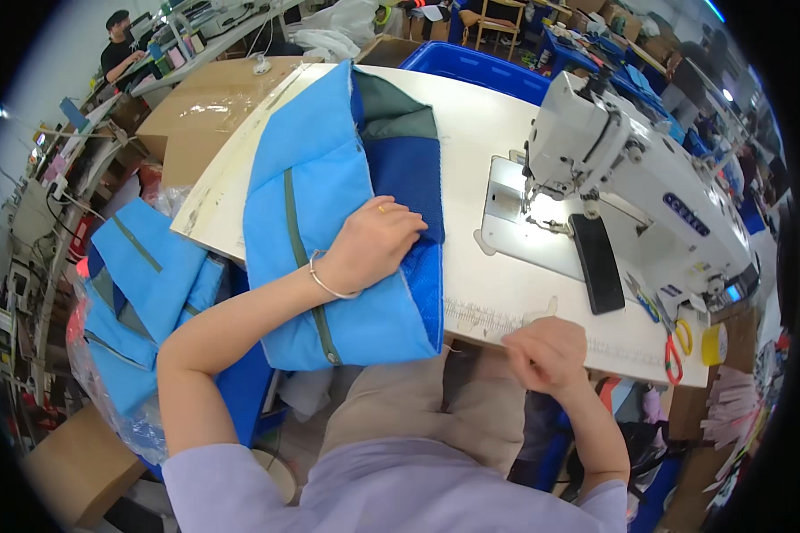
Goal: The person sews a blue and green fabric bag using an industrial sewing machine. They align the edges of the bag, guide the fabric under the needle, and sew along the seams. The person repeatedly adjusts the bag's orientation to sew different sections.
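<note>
In a cluttered workroom, a white table [471, 115] carries the sewing machine [676, 186]; a blue bin [471, 71] sits beyond it, leftward. Left of the machine lies the blue cloth [307, 124], under the left hand's [378, 240] bent fingers; whether they grip, I cannot tell. Nearer than the machine, the right hand [549, 354] curls loosely closed.

A: You wear a gold-coloured ring [383, 210] on your left hand [375, 242].
B: And just behind that hand, a thin silvery bangle [324, 286] circles your wrist.
A: Farther up the arm, your short sleeve [218, 484] is pale lavender, like your shirt [409, 489].
B: Lower down, between that hand and your right hand [549, 355], your trousers [391, 404] are beige.
</note>
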Available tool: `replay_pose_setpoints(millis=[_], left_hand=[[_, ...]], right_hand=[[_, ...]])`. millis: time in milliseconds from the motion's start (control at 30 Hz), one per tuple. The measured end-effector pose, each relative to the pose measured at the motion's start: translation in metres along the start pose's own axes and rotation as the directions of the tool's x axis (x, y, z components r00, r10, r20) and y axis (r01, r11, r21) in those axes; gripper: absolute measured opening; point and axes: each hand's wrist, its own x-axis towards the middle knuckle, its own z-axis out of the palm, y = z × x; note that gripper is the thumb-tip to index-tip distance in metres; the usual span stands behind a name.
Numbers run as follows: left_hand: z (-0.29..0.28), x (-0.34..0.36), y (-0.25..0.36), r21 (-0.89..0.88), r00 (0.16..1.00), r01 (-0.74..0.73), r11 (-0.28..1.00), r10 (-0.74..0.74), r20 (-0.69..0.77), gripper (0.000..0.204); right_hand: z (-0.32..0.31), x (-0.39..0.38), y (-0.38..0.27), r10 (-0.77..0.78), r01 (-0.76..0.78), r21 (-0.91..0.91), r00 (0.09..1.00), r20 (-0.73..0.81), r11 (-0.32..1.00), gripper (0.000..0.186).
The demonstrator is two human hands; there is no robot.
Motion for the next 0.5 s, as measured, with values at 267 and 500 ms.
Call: replay_pose_setpoints(millis=[267,500], left_hand=[[-0.066,-0.006,0.038,-0.871,0.776,0.229,0.435,-0.622,-0.107,0.025],[-0.085,-0.014,0.087,-0.325,0.89,-0.023,0.946,-0.129,-0.437,0.028]], right_hand=[[0.027,-0.004,-0.05,0.386,-0.38,0.152,0.922,-0.008,0.912,0.055],[0.056,0.06,-0.086,0.443,-0.329,0.6,0.895,-0.047,0.729,0.105]])
